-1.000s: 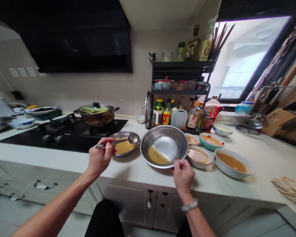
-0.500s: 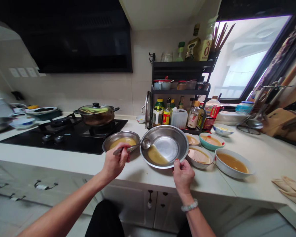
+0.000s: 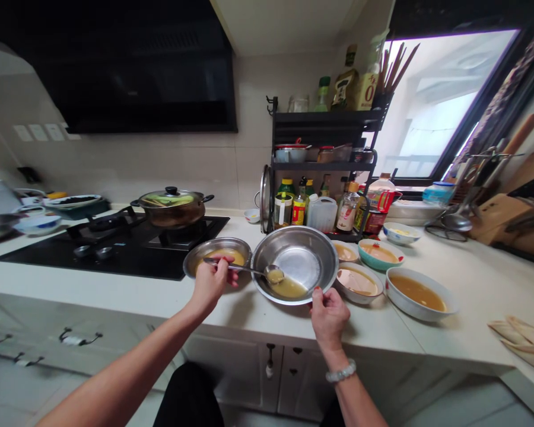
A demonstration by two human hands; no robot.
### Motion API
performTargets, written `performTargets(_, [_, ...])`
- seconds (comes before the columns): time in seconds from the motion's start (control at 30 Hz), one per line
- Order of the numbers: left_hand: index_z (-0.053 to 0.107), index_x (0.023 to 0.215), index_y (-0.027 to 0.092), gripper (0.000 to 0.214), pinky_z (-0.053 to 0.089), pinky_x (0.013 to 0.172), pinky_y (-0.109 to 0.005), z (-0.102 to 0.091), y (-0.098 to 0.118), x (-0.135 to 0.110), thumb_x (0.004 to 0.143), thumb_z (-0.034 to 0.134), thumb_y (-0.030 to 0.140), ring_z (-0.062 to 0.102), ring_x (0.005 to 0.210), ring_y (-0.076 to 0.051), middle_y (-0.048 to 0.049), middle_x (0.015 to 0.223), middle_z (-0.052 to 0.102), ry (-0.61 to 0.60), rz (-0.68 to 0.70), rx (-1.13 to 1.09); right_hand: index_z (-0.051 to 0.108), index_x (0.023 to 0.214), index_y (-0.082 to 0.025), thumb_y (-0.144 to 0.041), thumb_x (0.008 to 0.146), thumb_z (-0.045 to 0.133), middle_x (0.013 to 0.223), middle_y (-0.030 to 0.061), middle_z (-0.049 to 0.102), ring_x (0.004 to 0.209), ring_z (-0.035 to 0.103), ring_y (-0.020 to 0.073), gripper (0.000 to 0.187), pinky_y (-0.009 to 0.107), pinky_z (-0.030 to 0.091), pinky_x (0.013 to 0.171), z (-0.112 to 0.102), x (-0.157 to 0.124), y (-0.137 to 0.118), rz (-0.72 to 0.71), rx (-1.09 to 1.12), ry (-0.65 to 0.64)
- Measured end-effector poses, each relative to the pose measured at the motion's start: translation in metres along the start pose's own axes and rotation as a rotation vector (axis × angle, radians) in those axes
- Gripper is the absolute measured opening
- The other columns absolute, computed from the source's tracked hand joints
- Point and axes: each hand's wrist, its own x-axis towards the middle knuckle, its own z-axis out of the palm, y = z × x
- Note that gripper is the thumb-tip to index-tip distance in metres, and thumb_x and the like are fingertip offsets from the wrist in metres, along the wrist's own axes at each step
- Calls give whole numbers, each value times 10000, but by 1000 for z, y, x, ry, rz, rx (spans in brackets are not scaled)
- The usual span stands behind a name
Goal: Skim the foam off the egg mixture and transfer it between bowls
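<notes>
My left hand (image 3: 213,279) is closed round the handle of a metal ladle (image 3: 252,270). The ladle's cup holds yellowish liquid and sits low inside a large steel basin (image 3: 314,252). With thumb and fingers, my right hand (image 3: 329,311) pinches the basin's near right rim, and the basin leans toward me. A shallow pool of yellowish liquid (image 3: 290,289) lies at its near side. Just behind my left hand stands a smaller steel bowl (image 3: 192,252) with more yellow liquid, partly hidden by the hand.
Several bowls of brownish liquid stand on the right, among them a white bowl (image 3: 420,293) and a green bowl (image 3: 380,254). A lidded pot (image 3: 172,207) is on the black stove (image 3: 129,252). A bottle rack (image 3: 324,166) stands behind the basin. Beige cloth (image 3: 520,338) lies far right.
The ladle's cup has gone down into the liquid in the basin and now holds some of it. My right hand keeps its grip on the rim.
</notes>
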Motion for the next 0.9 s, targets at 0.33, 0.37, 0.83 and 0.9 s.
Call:
performTargets(0.33, [558,783,118,200,452,426,-249,-18,19,4,668,585,280,591,447,-148,11,486,580,119,-89,-155,348,522,-239,-427,775,541,425,-67,376,425,359,96,370,215,338,438,0,0,0,5,1,-17])
performTargets(0.37, [558,785,117,203,453,430,-247,-22,22,5,662,587,276,589,448,-144,11,488,581,126,-81,-159,349,522,-239,-426,775,541,426,-67,376,425,359,96,368,216,338,439,0,0,1,4,-1,-16])
performTargets(0.83, [590,789,168,110,520,450,-258,-93,34,12,737,509,220,603,437,-142,15,514,618,333,113,105,345,518,-241,-408,771,541,414,-67,383,413,366,98,361,220,326,431,-1,1,0,10,-13,-16])
performTargets(0.9, [589,811,176,135,520,453,-259,-97,33,7,767,493,260,613,431,-151,23,508,618,321,155,276,345,518,-242,-405,775,535,411,-65,390,405,367,98,358,221,323,426,0,2,-1,6,-21,-7])
